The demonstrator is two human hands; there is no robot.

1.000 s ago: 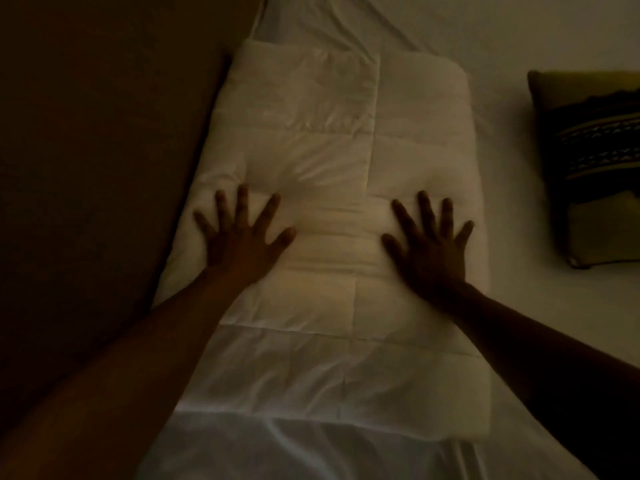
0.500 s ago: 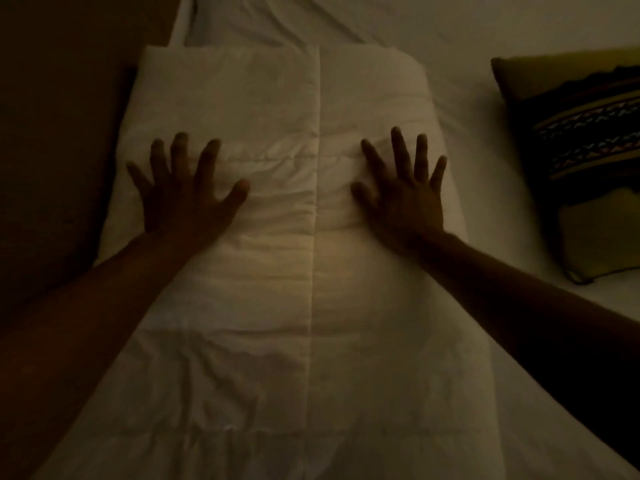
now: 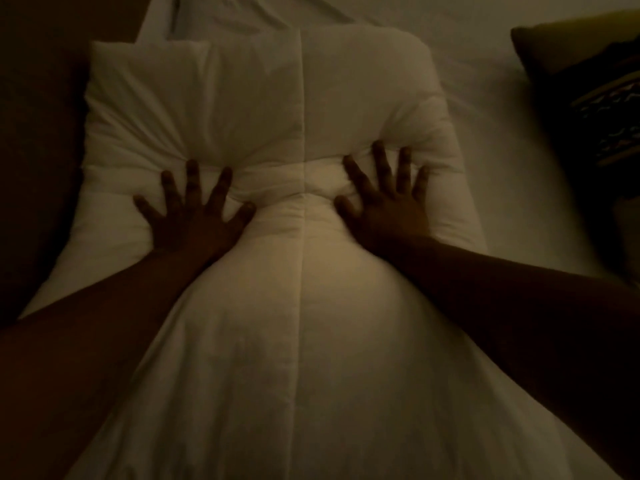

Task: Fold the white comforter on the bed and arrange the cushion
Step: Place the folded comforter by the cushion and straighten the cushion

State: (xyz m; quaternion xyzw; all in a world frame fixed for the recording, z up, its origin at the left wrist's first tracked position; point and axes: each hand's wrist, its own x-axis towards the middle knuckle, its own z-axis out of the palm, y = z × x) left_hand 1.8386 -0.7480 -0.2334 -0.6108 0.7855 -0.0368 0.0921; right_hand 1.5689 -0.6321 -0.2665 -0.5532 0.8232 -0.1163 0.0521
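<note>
The white comforter (image 3: 304,323) lies folded into a long thick strip on the bed, running from the bottom of the head view to the far end. My left hand (image 3: 194,216) presses flat on its left half, fingers spread. On the right half my right hand (image 3: 388,206) presses down the same way, and the padding bunches into creases between and ahead of both hands. A dark patterned cushion (image 3: 595,109) with olive borders lies on the sheet at the far right, partly cut off by the frame edge.
The white bed sheet (image 3: 485,81) shows to the right of and beyond the comforter. A dark brown surface (image 3: 38,140), a wall or headboard, runs along the comforter's left side. The room is dim.
Both hands slid forward along the comforter toward its far end, and now press deeper, bunching the padding. The camera has leaned in closer.
</note>
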